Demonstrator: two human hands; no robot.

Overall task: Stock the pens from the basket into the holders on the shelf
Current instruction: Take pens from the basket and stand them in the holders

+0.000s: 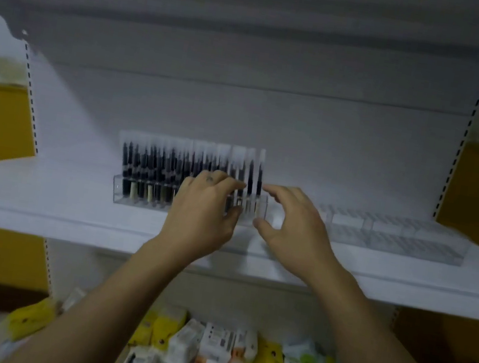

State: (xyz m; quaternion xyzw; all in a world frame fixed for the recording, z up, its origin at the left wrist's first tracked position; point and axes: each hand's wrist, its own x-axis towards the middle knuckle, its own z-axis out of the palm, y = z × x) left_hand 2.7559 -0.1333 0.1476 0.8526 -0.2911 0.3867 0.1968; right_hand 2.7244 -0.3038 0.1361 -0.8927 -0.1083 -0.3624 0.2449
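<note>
Left hand point(202, 210), right hand point(294, 224), pens point(153, 164) upright

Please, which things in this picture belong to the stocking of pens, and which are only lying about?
Belong to the job:
- pens standing in the left clear holder
- empty clear holder to its right
- shelf
- left hand and right hand, at the right end of the pen row

Only lying about:
- yellow and white packets below the shelf
</note>
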